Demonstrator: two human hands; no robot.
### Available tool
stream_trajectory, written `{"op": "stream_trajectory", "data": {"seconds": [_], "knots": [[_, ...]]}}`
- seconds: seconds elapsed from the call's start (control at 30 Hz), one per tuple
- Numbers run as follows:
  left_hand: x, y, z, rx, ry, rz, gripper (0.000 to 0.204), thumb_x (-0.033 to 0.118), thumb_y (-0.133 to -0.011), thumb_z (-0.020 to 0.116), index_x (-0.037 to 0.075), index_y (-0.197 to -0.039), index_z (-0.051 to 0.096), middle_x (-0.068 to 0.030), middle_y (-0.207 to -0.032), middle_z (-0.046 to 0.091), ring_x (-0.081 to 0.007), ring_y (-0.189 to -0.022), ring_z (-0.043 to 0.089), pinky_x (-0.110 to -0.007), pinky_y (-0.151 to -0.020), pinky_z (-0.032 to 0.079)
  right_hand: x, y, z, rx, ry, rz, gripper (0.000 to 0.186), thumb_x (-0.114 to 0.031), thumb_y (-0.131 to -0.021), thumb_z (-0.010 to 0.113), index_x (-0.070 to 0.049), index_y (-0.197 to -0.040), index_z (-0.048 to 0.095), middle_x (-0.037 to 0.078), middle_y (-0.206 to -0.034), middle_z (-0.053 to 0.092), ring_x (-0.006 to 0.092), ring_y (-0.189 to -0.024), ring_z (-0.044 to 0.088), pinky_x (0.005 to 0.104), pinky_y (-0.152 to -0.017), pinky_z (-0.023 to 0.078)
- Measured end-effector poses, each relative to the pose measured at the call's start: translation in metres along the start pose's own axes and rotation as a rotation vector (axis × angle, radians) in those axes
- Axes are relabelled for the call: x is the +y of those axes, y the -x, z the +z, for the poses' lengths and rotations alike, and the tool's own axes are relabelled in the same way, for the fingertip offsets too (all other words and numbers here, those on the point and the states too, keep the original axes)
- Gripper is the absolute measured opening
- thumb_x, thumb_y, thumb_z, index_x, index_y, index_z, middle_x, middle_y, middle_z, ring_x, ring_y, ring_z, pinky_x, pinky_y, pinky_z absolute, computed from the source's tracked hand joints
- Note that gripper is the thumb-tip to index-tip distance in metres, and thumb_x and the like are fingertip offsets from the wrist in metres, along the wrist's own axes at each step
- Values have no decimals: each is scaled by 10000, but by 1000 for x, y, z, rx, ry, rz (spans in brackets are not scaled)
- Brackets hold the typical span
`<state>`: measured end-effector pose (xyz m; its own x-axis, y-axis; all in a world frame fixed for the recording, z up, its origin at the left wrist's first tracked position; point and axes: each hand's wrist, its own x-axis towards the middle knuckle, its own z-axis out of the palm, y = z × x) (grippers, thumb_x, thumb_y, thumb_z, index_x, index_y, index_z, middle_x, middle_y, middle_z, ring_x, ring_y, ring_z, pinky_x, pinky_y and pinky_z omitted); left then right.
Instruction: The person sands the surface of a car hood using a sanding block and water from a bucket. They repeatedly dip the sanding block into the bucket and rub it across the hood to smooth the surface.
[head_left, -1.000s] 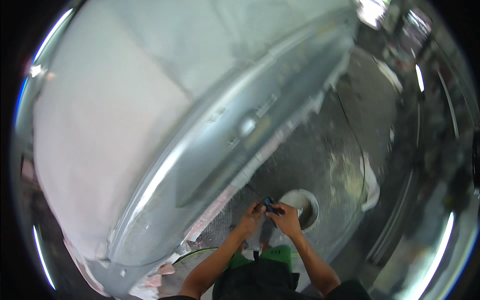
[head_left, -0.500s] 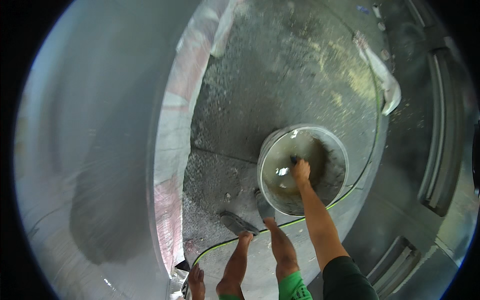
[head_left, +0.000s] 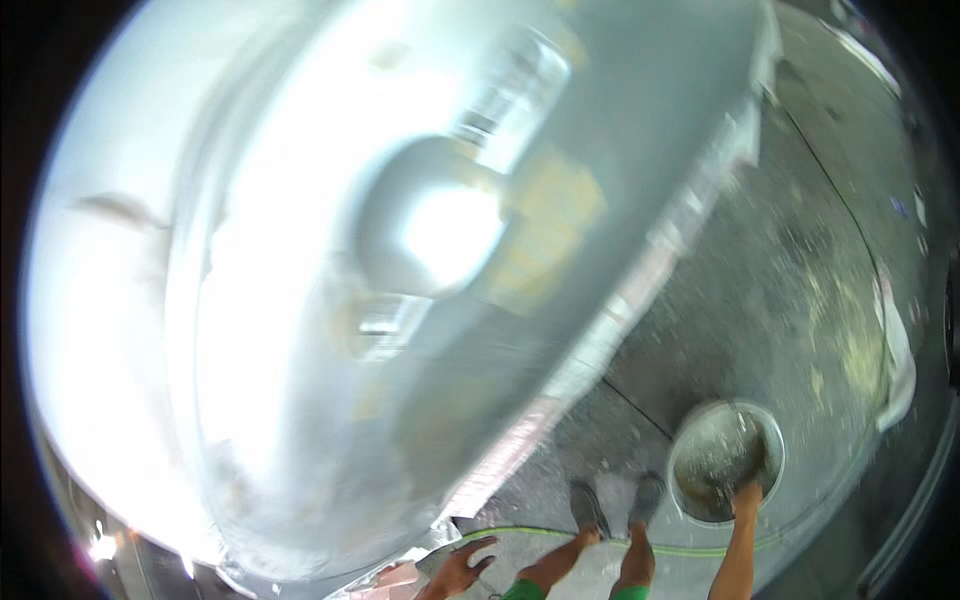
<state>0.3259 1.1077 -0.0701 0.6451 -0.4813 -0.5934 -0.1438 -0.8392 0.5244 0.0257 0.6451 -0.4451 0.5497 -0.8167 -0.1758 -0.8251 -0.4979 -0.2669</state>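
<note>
Gripping the bucket (head_left: 724, 462) rim, right hand (head_left: 746, 494) closed on its near edge.
Left hand (head_left: 458, 570) spread open, empty, near the car (head_left: 400, 280); wet ground (head_left: 790, 290) open on the right.

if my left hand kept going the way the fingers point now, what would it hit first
The left hand is open, fingers spread and pointing up and to the right. Straight on, it would most likely meet the lower edge of the car close ahead. The picture is blurred and depth is unclear, so it might pass just below.
</note>
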Motion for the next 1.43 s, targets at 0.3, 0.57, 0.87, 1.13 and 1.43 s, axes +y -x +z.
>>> {"op": "stream_trajectory", "data": {"seconds": [0.3,0.57,0.87,1.13,1.43], "knots": [[128,87,-203,482,-245,390,333,2,-798,709,111,-1112,690,-110,-1252,630,-300,-1167,592,-399,-976,491,-422,25,-309,121,-822,-295,280,-163,-855,695,20,-1068,700,213,-918,694,317,-836,677,397,-767,515],[145,145,-296,677,-434,613,226,-36,-771,703,66,-971,721,-125,-1221,636,-338,-1198,574,-426,-989,489,-668,-6,-517,562,-1294,-163,288,-126,-848,699,12,-1101,685,133,-857,566,288,-830,580,392,-715,469],[97,146,-325,580,-305,848,251,-83,-712,696,40,-931,693,-139,-1176,655,-357,-1158,595,-438,-979,491,-708,-16,-521,777,-1342,58,233,-161,-798,744,43,-907,716,177,-764,563,335,-700,565,427,-638,433],[90,144,-329,588,-294,893,239,-2,-702,750,71,-923,695,-119,-1104,683,-332,-1090,632,-425,-939,512,-707,-1,-508,799,-1308,-63,180,-118,-782,750,31,-879,721,189,-738,562,333,-635,562,426,-591,423],[84,147,-335,585,-306,871,247,69,-694,776,75,-934,718,-111,-1115,694,-305,-1089,642,-414,-952,512,-710,-2,-512,663,-1235,-88,243,-182,-786,797,-22,-963,749,143,-804,608,236,-709,617,336,-675,493]]}}
